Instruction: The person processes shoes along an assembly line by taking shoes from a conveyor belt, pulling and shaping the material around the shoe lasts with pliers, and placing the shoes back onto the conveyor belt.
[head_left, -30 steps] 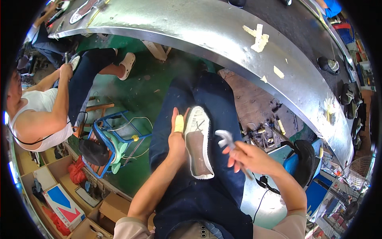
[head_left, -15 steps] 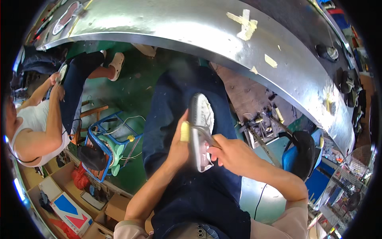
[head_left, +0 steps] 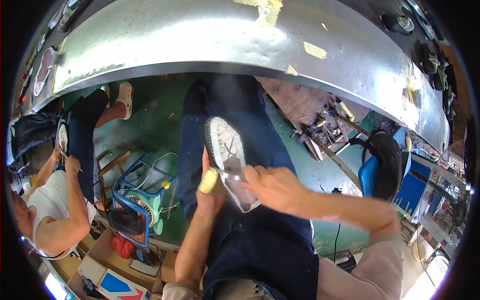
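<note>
Over my lap a shoe upper [head_left: 226,142] lies with its underside up, a pale folded edge around a greyish bottom with dark marks. My left hand [head_left: 212,197] grips its side, with yellow tape [head_left: 208,181] wrapped round the thumb. My right hand [head_left: 272,187] is closed on a shiny metal hand tool [head_left: 228,177] with a curved head, whose exact kind I cannot make out. The tool's head reaches across the lower half of the shoe upper towards the taped thumb. Some of the tool is hidden inside my right fingers.
A metal bench [head_left: 170,42] curves across the front, with shoes on it at both ends. To the left another person [head_left: 62,195] works on a shoe beside a blue-framed stool [head_left: 145,200] and a green fan [head_left: 150,210]. Tools [head_left: 325,127] and a black-seated chair [head_left: 385,165] stand right.
My view has shifted, so the bench and surroundings sit differently. The shoe upper has turned to show more of its underside. The tool is still in my right hand, against the shoe's lower half.
</note>
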A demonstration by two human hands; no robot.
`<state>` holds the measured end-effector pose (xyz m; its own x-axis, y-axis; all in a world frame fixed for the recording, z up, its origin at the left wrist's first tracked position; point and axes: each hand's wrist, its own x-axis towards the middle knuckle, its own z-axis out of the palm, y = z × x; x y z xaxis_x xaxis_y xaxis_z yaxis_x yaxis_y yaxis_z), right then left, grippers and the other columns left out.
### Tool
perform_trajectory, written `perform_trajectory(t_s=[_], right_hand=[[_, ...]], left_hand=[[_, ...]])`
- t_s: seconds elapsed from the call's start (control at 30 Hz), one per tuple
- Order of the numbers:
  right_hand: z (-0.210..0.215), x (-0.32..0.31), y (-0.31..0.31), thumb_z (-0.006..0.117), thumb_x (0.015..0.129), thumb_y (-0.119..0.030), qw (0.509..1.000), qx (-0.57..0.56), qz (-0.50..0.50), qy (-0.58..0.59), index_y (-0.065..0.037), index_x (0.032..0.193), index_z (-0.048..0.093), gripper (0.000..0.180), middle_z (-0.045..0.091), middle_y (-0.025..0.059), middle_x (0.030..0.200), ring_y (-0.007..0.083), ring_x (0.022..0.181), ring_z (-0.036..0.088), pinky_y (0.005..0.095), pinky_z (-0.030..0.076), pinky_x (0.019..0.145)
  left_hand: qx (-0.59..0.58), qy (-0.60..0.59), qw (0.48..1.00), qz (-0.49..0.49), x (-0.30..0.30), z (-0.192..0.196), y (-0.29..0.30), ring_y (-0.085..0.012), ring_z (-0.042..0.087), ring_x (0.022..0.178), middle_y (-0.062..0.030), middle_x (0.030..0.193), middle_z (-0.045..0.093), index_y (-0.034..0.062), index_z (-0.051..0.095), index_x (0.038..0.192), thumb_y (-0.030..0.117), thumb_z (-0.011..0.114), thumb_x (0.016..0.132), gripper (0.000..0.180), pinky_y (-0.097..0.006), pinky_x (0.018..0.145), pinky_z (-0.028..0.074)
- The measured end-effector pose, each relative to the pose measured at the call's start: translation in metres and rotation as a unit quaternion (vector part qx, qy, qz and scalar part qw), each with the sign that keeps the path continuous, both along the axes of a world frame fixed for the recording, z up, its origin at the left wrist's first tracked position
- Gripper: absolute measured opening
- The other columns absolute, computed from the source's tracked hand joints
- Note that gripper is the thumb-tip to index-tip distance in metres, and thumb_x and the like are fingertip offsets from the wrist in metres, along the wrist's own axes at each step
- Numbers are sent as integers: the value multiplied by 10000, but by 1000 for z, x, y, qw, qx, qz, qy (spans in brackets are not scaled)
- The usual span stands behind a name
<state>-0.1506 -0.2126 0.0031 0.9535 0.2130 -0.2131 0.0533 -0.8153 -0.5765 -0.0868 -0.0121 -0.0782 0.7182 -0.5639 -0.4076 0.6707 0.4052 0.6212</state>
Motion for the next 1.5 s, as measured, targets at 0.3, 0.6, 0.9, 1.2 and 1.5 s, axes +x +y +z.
perform_trajectory(t_s=[0.3,0.6,0.9,1.2,1.5], right_hand=[[20,16,-5,581,1119,-285,947,249,-128,155,-7,1116,486,294,707,267,784,467,722,715,557,551,624],[24,-16,-17,590,1118,-338,982,-30,165,83,-44,1020,531,316,673,131,698,346,664,733,436,546,567],[42,-14,-47,653,1082,-316,987,8,94,128,-54,1086,573,274,695,141,706,343,670,728,458,539,567],[35,34,-41,559,1125,-302,931,199,-45,304,-50,1146,571,253,773,178,990,388,873,759,493,578,678],[5,24,2,517,1136,-369,961,169,-115,186,8,1137,517,377,712,297,837,529,793,690,633,512,720]], left_hand=[[224,-218,950,-8,-20,-25,15,-267,550,1403,-181,1582,513,26,96,1740,91,511,1114,754,-401,1190,435],[460,-229,845,-149,12,37,-8,-336,615,1363,-272,1457,638,-62,282,1627,330,590,1123,709,-404,1163,450],[274,-281,906,-162,-20,25,11,-344,287,1616,-261,1761,199,65,-318,1667,200,874,922,1412,-451,1319,232],[124,-35,992,-4,7,23,-7,-309,545,1441,-189,1617,496,140,69,1765,313,626,1122,868,-455,1219,433],[147,-9,989,25,7,-10,-4,-240,562,1394,-158,1550,558,61,293,1710,223,428,1182,569,-367,1187,440]])
